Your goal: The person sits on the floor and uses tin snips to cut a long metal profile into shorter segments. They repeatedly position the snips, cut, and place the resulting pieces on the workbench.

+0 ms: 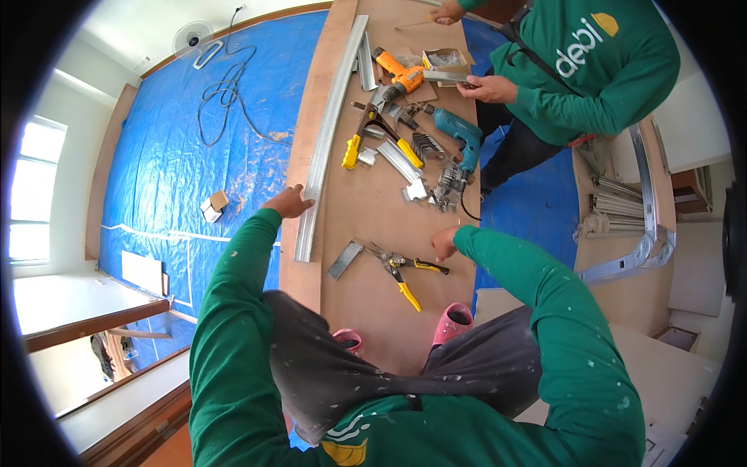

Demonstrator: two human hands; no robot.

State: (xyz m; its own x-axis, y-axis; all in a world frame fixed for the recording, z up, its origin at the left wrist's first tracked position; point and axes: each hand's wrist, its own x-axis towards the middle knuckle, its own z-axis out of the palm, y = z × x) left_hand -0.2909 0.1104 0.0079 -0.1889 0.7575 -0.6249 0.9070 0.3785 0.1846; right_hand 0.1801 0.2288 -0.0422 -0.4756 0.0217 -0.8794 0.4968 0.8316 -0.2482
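Right hand's [444, 241] fingers curled under, co-worker's far hand [449, 11] cropped at top edge

I've got the long metal channel [331, 128] under my left hand [288, 202] here: a pale grey, galvanised strip lying flat along the left edge of the brown board, running away from me, its near end just past my fingers. Near my right hand [445, 241], loosely curled and holding nothing, lie yellow-handled tin snips [401, 268], handles splayed, beside a short metal offcut [345, 259].
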